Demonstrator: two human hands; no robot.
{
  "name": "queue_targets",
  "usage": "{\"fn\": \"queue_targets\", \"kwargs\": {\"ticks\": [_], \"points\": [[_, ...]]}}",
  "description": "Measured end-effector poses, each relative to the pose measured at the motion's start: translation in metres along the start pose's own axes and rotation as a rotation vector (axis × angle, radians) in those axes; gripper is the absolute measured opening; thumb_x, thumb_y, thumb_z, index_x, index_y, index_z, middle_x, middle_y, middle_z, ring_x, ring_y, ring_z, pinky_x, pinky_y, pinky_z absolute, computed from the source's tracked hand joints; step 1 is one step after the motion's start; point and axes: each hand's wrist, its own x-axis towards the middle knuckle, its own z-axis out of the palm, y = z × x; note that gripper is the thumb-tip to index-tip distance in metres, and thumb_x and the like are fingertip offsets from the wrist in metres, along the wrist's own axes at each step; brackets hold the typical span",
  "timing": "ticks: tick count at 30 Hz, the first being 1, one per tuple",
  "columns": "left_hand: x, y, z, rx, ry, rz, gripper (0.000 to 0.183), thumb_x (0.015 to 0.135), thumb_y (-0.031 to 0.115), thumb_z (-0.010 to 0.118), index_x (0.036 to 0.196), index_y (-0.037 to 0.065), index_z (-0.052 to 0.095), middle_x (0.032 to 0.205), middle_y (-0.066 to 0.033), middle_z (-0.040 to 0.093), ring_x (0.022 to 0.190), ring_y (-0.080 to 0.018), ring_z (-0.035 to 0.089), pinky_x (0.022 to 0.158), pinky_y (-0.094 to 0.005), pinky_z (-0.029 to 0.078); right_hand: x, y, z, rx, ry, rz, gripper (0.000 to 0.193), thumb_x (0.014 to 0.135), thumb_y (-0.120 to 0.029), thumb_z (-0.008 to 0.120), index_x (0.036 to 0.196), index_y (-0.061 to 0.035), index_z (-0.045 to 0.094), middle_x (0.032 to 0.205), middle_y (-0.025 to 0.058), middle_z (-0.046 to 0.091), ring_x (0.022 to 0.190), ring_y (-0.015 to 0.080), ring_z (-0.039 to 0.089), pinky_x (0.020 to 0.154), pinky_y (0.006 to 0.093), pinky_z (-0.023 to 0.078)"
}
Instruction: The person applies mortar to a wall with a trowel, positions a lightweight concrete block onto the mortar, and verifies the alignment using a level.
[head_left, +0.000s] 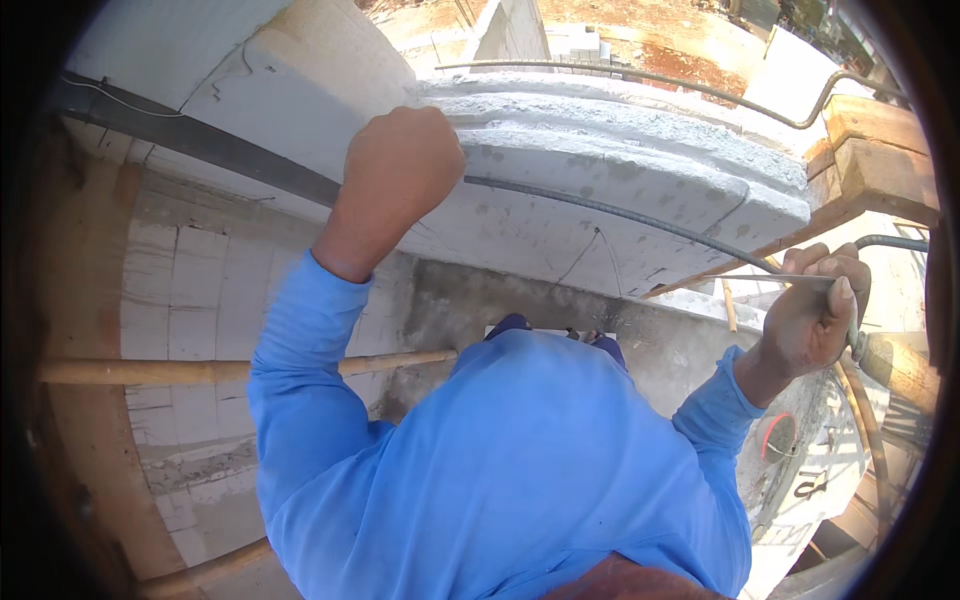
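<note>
My left hand (405, 155) is closed in a fist beside the pale block wall, at the end of a ribbed steel bar (620, 212). The bar comes out of the fist and runs right along the wall's side, passing behind my right hand (815, 310). That right hand is closed on a thin, straight metal piece (765, 278), which looks like a blade seen edge-on and points left. Its kind cannot be made out. Fingers hide its other end.
Another bent steel bar (640, 75) lies along the rough wall top (600, 125). Wooden blocks (885, 165) stand at the far right. A pole (150, 371) crosses the left side. Below right are a red ring-shaped object (778, 437) and a round timber end (895, 370).
</note>
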Motion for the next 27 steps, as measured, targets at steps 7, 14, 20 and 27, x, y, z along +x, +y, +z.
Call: {"fn": "queue_targets", "kwargs": {"ticks": [7, 14, 20, 27], "points": [[0.010, 0.005, 0.041, 0.004, 0.464, 0.074, 0.058, 0.097, 0.043, 0.044, 0.062, 0.001, 0.063, 0.063, -0.0188, 0.062, 0.058, -0.0391, 0.057, 0.070, -0.0500, 0.049, -0.012, -0.004, -0.021, -0.232, -0.074, -0.056, 0.022, 0.089, -0.018, 0.049, 0.087, 0.0032, 0.054, 0.074, 0.0103, 0.044, 0.062, 0.0220, 0.052, 0.061, 0.0319, 0.042], [0.010, 0.173, 0.000, -0.546, 0.569, 0.488, 0.058, 0.089, 0.045, 0.052, 0.051, 0.002, 0.061, 0.048, -0.0135, 0.055, 0.045, -0.0315, 0.050, 0.046, -0.0457, 0.039, 0.007, -0.022, -0.027, -0.165, -0.104, -0.113, 0.024, 0.090, -0.020, 0.050, 0.088, 0.0041, 0.054, 0.074, 0.0098, 0.044, 0.063, 0.0232, 0.052, 0.060, 0.0329, 0.043], [0.011, 0.173, -0.032, -0.607, 0.568, 0.565, 0.030, 0.085, 0.021, 0.053, 0.062, 0.008, 0.065, 0.057, -0.0134, 0.060, 0.050, -0.0311, 0.060, 0.043, -0.0412, 0.046, 0.007, -0.101, -0.108, -0.214, -0.077, -0.235, 0.023, 0.087, -0.019, 0.050, 0.092, 0.0014, 0.058, 0.077, 0.0081, 0.040, 0.067, 0.0227, 0.045, 0.059, 0.0340, 0.036], [0.017, 0.144, 0.018, -0.159, 0.588, 0.300, 0.063, 0.096, 0.049, 0.044, 0.058, 0.003, 0.065, 0.055, -0.0158, 0.061, 0.054, -0.0320, 0.060, 0.047, -0.0462, 0.045, -0.049, -0.139, -0.155, -0.335, 0.142, -0.210, 0.023, 0.088, -0.020, 0.051, 0.092, 0.0010, 0.059, 0.077, 0.0078, 0.043, 0.071, 0.0234, 0.046, 0.063, 0.0361, 0.038]]}}
